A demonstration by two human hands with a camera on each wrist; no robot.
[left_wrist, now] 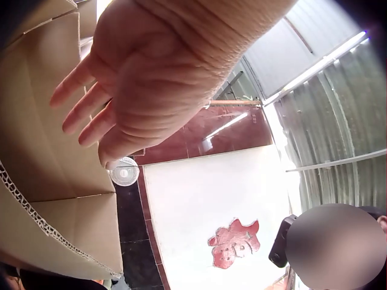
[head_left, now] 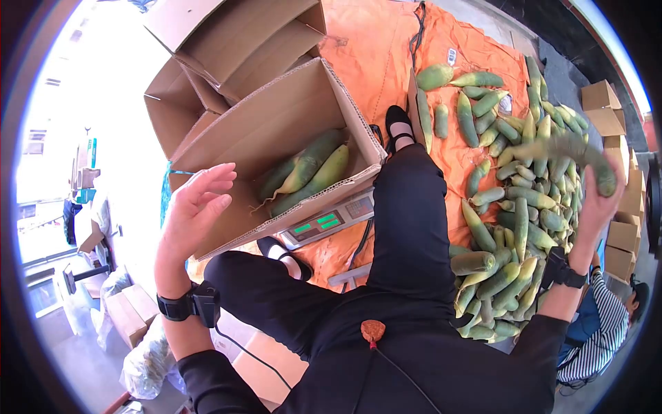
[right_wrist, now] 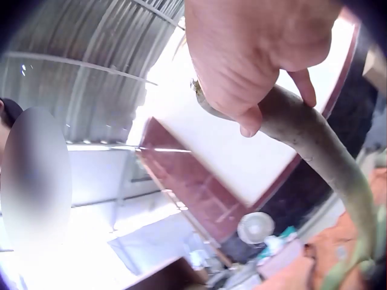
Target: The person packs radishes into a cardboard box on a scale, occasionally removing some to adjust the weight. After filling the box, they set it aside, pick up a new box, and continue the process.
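Up at the right side of the head view, my right hand grips a long green radish by one end, over the radish pile; the radish is blurred. The right wrist view shows the thumb and fingers around this curved radish. My left hand holds nothing, its fingers extended beside the left edge of an open cardboard box. Several green radishes lie inside that box, which stands on a digital scale with lit green displays. In the left wrist view the palm shows, fingers spread near the cardboard.
A large pile of green radishes covers an orange sheet on my right. More open boxes stand beyond the filled one. At far right are stacked cartons and a person in a striped top.
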